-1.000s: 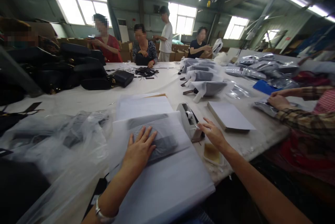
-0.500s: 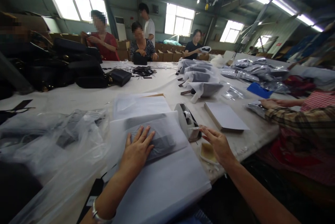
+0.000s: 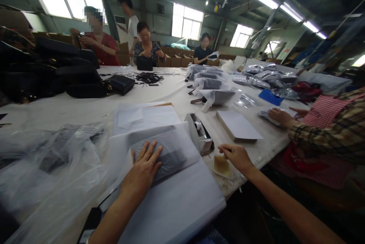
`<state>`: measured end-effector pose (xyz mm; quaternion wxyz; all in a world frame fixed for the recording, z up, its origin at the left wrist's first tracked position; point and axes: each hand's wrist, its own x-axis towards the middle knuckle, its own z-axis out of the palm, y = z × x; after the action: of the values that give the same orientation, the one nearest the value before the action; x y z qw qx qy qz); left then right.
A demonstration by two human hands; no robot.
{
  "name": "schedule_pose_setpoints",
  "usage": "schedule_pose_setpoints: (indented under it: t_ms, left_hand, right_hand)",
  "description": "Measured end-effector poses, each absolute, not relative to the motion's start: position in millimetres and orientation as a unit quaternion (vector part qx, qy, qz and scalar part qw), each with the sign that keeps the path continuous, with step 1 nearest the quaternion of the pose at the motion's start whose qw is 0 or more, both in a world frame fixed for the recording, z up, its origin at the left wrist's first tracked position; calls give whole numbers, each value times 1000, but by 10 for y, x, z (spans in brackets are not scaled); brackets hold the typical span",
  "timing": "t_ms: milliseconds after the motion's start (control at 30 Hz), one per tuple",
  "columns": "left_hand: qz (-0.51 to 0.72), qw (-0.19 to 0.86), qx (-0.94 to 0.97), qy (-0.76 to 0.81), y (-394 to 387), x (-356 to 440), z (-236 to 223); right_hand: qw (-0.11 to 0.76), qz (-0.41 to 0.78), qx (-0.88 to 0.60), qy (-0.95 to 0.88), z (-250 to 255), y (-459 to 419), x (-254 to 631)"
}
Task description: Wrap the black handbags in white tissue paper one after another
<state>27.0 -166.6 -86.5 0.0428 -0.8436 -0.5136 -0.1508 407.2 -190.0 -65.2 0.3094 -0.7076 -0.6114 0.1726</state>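
Observation:
My left hand (image 3: 142, 169) lies flat, fingers spread, on a dark flat item wrapped in thin white paper (image 3: 173, 154). Under this bundle is a stack of white paper sheets (image 3: 182, 206). To the right of the sheets stands a grey tape dispenser (image 3: 196, 133). My right hand (image 3: 236, 156) is just right of the dispenser and apart from it, thumb and fingers pinched together. It seems to hold a short piece of clear tape, which hardly shows. Below the pinched fingers sits a small dish with a yellowish sponge-like block (image 3: 221, 166).
A stack of white card (image 3: 239, 126) lies beyond my right hand. Paper-wrapped bags (image 3: 219, 97) stand in a row behind it. Black bags (image 3: 82, 80) are piled at left, above clear plastic (image 3: 68, 152). A co-worker's hands (image 3: 281, 116) press a silvery packet at right.
My right hand reached the dispenser's front end, pinched there and drew back toward me. My left hand stayed on the wrapped item. The view turned slightly right.

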Motion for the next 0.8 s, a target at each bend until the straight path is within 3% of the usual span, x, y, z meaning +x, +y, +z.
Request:
schedule_pose_setpoints:
  t_ms: [133, 267, 500, 667, 800]
  left_hand:
    - [-159, 54, -846, -507, -1650, 253, -881]
    - [-157, 70, -846, -504, -1645, 243, -879]
    - [-148, 71, -843, -512, -1668, 264, -846]
    - [-137, 77, -841, -517, -1667, 270, -835]
    - [-133, 82, -843, -515, -1664, 272, -840]
  right_hand:
    - [188, -100, -579, -787, -389, -1937, 4282]
    - [105, -186, -414, -885, -52, -1756, 4225]
    - [89, -162, -250, -950, 126, -1073, 3465]
    - [81, -79, -239, -964, 29, -537, 2937]
    - [20, -22, -262, -965, 33, -237, 2668]
